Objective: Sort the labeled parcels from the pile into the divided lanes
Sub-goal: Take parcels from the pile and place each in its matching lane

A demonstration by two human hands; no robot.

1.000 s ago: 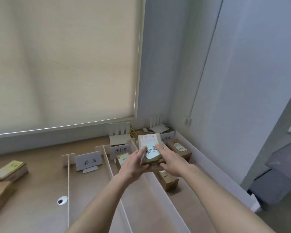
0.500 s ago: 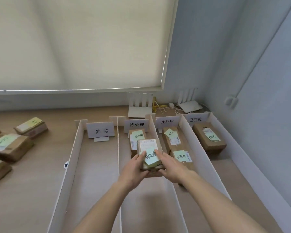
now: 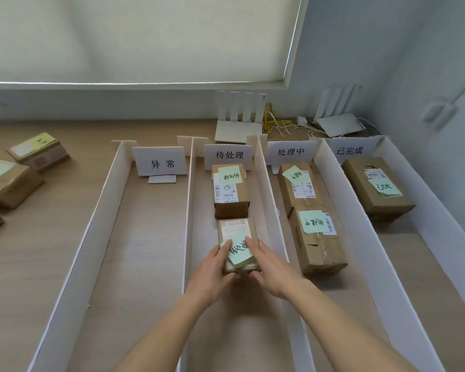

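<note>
Both hands grip a small brown cardboard parcel with a pale green sticky note (image 3: 238,245): the left hand (image 3: 212,267) clasps its left side with the thumb on the note, the right hand (image 3: 270,267) clasps its right side. The parcel sits low in the second lane from the left, the one behind the white sign reading 待处理 (image 3: 229,154), just in front of another brown labelled parcel (image 3: 230,191) already lying there. Half a second ago the parcel was held higher and overlapped that box; now it is lower and nearer, with a narrow gap between the two. The camera has also tipped down and come closer, so the white foam-board dividers (image 3: 269,200) fill more of the view. The lane marked 异常 (image 3: 163,163) to the left holds only its sign; the 处理中 lane (image 3: 290,151) holds two taped brown boxes (image 3: 316,237), and the 已完成 lane (image 3: 349,150) holds one brown box (image 3: 376,189). The unsorted brown parcels (image 3: 14,181) lie on the light wooden bench (image 3: 38,264) at far left
</note>
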